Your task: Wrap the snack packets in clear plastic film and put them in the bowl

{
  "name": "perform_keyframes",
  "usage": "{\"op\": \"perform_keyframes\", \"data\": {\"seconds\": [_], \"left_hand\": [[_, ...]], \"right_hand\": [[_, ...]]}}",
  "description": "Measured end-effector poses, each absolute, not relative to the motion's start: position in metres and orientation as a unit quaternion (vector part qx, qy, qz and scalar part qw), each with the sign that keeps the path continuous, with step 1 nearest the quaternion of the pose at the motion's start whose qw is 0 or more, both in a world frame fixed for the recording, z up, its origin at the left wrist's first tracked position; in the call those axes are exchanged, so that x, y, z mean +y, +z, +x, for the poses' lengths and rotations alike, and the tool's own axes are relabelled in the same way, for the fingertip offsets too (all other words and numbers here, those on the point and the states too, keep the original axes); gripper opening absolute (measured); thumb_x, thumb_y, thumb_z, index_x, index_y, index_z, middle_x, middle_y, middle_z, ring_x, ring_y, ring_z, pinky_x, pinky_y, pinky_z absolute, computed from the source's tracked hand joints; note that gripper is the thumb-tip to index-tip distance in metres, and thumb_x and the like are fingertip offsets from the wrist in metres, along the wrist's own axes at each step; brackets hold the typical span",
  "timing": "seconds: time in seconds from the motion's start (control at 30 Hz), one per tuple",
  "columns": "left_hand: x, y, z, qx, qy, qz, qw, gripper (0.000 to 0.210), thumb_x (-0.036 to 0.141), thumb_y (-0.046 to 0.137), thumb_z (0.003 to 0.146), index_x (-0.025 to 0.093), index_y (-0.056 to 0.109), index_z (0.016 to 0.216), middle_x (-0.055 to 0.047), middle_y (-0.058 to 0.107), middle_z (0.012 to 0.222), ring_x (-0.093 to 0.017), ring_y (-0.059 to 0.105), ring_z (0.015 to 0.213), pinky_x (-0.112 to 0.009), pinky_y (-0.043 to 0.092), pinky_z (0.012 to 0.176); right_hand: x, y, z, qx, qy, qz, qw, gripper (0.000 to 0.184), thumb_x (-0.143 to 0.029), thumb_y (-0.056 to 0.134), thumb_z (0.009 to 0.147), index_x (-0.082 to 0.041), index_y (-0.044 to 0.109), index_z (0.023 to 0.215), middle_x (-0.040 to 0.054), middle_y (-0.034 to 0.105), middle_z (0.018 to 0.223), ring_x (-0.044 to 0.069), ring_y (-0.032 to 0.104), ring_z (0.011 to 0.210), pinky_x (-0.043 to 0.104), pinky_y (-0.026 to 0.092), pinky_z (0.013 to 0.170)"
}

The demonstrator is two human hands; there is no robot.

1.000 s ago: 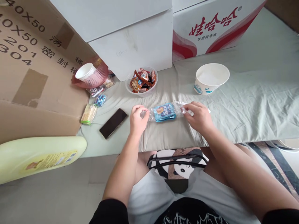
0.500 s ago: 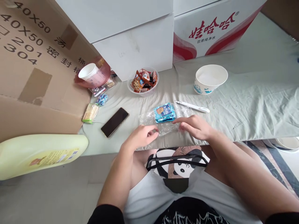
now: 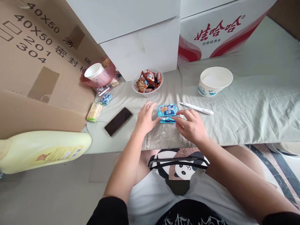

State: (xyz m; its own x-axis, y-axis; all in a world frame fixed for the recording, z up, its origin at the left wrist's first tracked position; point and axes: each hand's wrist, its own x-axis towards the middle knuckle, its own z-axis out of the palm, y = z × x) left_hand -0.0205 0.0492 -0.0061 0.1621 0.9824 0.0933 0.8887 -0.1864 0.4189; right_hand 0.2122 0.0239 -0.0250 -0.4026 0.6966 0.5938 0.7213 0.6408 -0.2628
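Note:
A small stack of blue snack packets [image 3: 167, 110] lies on a crinkled clear plastic bag [image 3: 161, 135] on the cloth-covered table. On its left side is my left hand [image 3: 145, 118], fingers spread, the thumb tip touching the stack's lower left corner. My right hand [image 3: 191, 125] is at the right edge, its fingertips closed on the edge of a packet. Just beyond my right hand rests a white utility knife or pen-like tool [image 3: 197, 108], untouched by either hand.
A dark phone [image 3: 118, 121] lies left of my left hand. Behind stand a clear bowl [image 3: 134, 86] of wrapped snacks and a white paper bucket [image 3: 215, 82]. A pink basket [image 3: 108, 73] holds a white cup. White boxes [image 3: 140, 51] line the back; a yellow-green jug [image 3: 47, 153] is front left.
My left hand has moved forward and opened beside the packets. My right hand has closed in on their right edge. The stack has shifted, with lower packets showing more. The view has swung slightly.

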Motion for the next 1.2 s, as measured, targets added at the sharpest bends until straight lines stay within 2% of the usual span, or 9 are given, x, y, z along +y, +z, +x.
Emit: {"op": "perform_keyframes", "data": {"seconds": [0.1, 0.17, 0.3, 0.43, 0.63, 0.73, 0.9, 1.07, 1.2], "left_hand": [[0.051, -0.005, -0.021, 0.643, 0.186, 0.724, 0.169, 0.078, 0.033, 0.079, 0.082, 0.023, 0.044, 0.151, -0.015, 0.062, 0.142, -0.032, 0.059, 0.132, -0.047, 0.047, 0.109], [0.049, -0.004, -0.020, 0.668, 0.162, 0.697, 0.205, 0.062, 0.035, 0.076, 0.085, 0.020, 0.056, 0.142, -0.008, 0.075, 0.105, -0.027, 0.070, 0.104, -0.040, 0.051, 0.097], [0.040, -0.003, -0.018, 0.667, 0.123, 0.679, 0.281, 0.030, 0.039, 0.075, 0.085, 0.021, 0.073, 0.110, 0.003, 0.061, 0.065, -0.018, 0.062, 0.066, -0.031, 0.047, 0.069], [0.037, -0.003, -0.020, 0.623, 0.177, 0.701, 0.299, 0.004, 0.026, 0.068, 0.085, 0.022, 0.068, 0.085, 0.000, 0.062, 0.077, -0.017, 0.063, 0.077, -0.031, 0.049, 0.074], [0.046, 0.001, -0.016, 0.552, 0.348, 0.550, 0.521, 0.018, 0.032, 0.056, 0.086, 0.021, 0.050, 0.073, -0.010, 0.064, 0.138, -0.027, 0.060, 0.128, -0.041, 0.051, 0.104], [0.048, 0.009, -0.012, 0.501, 0.377, 0.424, 0.654, 0.022, 0.038, 0.057, 0.081, 0.022, 0.044, 0.074, -0.010, 0.070, 0.126, -0.027, 0.067, 0.118, -0.042, 0.057, 0.096], [0.052, 0.015, -0.013, 0.481, 0.409, 0.296, 0.717, 0.024, 0.034, 0.061, 0.070, 0.023, 0.040, 0.076, -0.004, 0.074, 0.100, -0.020, 0.073, 0.093, -0.030, 0.058, 0.074], [0.061, 0.006, -0.010, 0.576, 0.453, 0.210, 0.647, 0.018, 0.028, 0.056, 0.065, 0.022, 0.041, 0.073, -0.005, 0.074, 0.080, -0.011, 0.064, 0.056, -0.018, 0.020, 0.039], [0.063, 0.004, -0.006, 0.601, 0.473, 0.224, 0.603, 0.010, 0.023, 0.052, 0.071, 0.021, 0.042, 0.070, -0.004, 0.071, 0.071, -0.009, 0.056, 0.047, -0.018, 0.017, 0.039]], "right_hand": [[0.018, -0.030, 0.201, -0.854, 0.004, -0.383, 0.352, 0.028, -0.011, 0.055, 0.096, -0.026, 0.077, 0.106, 0.0080, 0.075, 0.102, 0.022, 0.065, 0.090, 0.037, 0.051, 0.075], [0.017, -0.035, 0.194, -0.859, 0.045, -0.380, 0.340, 0.030, -0.011, 0.052, 0.097, -0.024, 0.075, 0.113, 0.0096, 0.075, 0.109, 0.024, 0.067, 0.099, 0.039, 0.054, 0.082], [0.024, -0.043, 0.188, -0.856, 0.098, -0.399, 0.315, 0.037, -0.012, 0.053, 0.094, -0.020, 0.069, 0.126, 0.0125, 0.070, 0.131, 0.029, 0.061, 0.127, 0.047, 0.053, 0.104], [0.031, -0.042, 0.192, -0.857, 0.116, -0.411, 0.290, 0.042, -0.016, 0.058, 0.091, -0.018, 0.066, 0.133, 0.0136, 0.066, 0.140, 0.033, 0.057, 0.134, 0.052, 0.051, 0.110], [0.033, -0.038, 0.196, -0.850, 0.145, -0.435, 0.259, 0.055, -0.024, 0.062, 0.091, -0.020, 0.056, 0.146, 0.0144, 0.060, 0.149, 0.038, 0.049, 0.144, 0.060, 0.049, 0.111], [0.035, -0.037, 0.195, -0.841, 0.160, -0.447, 0.259, 0.057, -0.025, 0.063, 0.090, -0.020, 0.055, 0.146, 0.0153, 0.058, 0.151, 0.038, 0.050, 0.144, 0.061, 0.048, 0.111], [0.042, -0.036, 0.198, -0.806, 0.223, -0.436, 0.332, 0.048, -0.022, 0.059, 0.089, -0.023, 0.059, 0.137, 0.0140, 0.064, 0.144, 0.032, 0.060, 0.135, 0.054, 0.050, 0.111], [0.043, -0.034, 0.207, -0.738, 0.243, -0.509, 0.370, 0.033, -0.030, 0.056, 0.094, -0.023, 0.067, 0.124, 0.0121, 0.074, 0.125, 0.030, 0.073, 0.111, 0.048, 0.059, 0.096], [0.036, -0.034, 0.218, -0.688, 0.244, -0.570, 0.377, 0.030, -0.037, 0.060, 0.091, -0.022, 0.072, 0.114, 0.0109, 0.079, 0.106, 0.030, 0.076, 0.090, 0.047, 0.062, 0.084]]}}
